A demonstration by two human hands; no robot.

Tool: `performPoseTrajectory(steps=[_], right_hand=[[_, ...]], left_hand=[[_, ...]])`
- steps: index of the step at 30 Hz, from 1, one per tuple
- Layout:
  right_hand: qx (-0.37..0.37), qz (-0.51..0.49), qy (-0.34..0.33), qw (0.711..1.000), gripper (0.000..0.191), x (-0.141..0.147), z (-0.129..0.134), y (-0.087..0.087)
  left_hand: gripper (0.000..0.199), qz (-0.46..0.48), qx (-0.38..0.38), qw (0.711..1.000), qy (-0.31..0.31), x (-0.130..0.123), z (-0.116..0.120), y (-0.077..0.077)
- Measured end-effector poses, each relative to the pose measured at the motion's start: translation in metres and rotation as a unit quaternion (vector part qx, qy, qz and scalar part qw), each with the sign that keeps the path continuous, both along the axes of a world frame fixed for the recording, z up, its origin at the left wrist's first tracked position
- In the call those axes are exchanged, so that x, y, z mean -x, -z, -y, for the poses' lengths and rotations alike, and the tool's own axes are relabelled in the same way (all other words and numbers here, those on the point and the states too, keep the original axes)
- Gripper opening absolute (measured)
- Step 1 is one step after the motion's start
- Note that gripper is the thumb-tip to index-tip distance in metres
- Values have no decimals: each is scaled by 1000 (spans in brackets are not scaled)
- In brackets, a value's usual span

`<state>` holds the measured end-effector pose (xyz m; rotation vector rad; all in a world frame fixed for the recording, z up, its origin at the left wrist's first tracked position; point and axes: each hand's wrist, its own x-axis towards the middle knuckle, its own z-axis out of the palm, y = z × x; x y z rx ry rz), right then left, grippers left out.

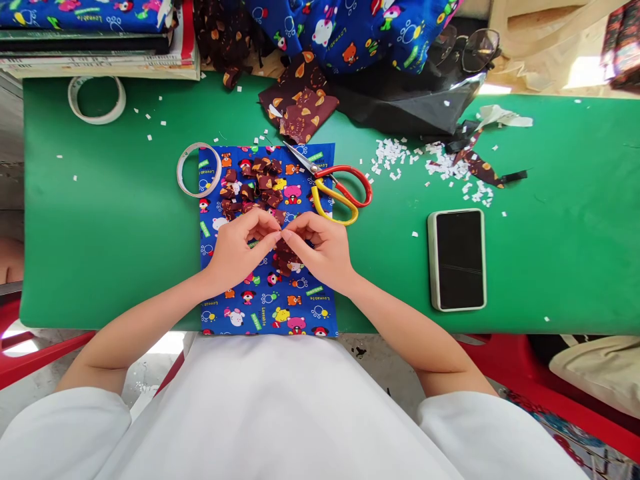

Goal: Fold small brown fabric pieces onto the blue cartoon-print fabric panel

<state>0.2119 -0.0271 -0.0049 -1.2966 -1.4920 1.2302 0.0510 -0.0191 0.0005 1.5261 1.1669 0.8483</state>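
My left hand and my right hand meet at the fingertips, both closed in a pinch. Whatever lies between the fingers is too small to make out. Below them is a blue cloth printed with cartoon animals. Small folded brown fabric pieces with an orange pattern are heaped on it, just beyond my hands, and more brown pieces show under my right hand. Scissors with one red and one yellow handle lie at the cloth's right edge, blades pointing up and left.
A tape roll overlaps the cloth's left edge; another ring lies farther left. White scraps litter the green table. A phone lies at right. Brown fabric, a black bag, glasses and books line the back.
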Motion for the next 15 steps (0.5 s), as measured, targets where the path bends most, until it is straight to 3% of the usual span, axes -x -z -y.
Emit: performPoseTrajectory(steps=[8,15], right_hand=[[-7,-13,14,1000,20,-1,0,3],[-19,-19,4,1000,27,-6,-4,0]], left_hand=[[6,-21,-34,999,22,0,3,-2],[4,-163,-150,975,-36,9,-7,-11]])
